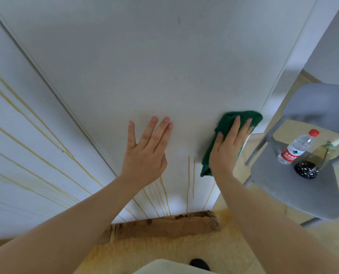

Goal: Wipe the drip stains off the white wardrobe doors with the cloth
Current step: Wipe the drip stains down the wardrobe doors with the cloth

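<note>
A white wardrobe door (135, 66) fills the middle of the view. Yellow drip stains (188, 178) run down its lower part. A second door (22, 151) on the left carries several long yellow streaks. My left hand (147, 153) lies flat on the middle door with straight, spread fingers. My right hand (227, 149) presses a green cloth (226, 119) flat against the door near its right edge, fingers straight over the cloth. Part of the cloth hangs below my palm.
A grey chair (295, 186) stands close on the right with a clear water bottle (297, 147) and a dark-based glass bottle (310, 163) on its seat. A brown cardboard strip (160, 226) lies on the floor under the door, with yellow stain around it.
</note>
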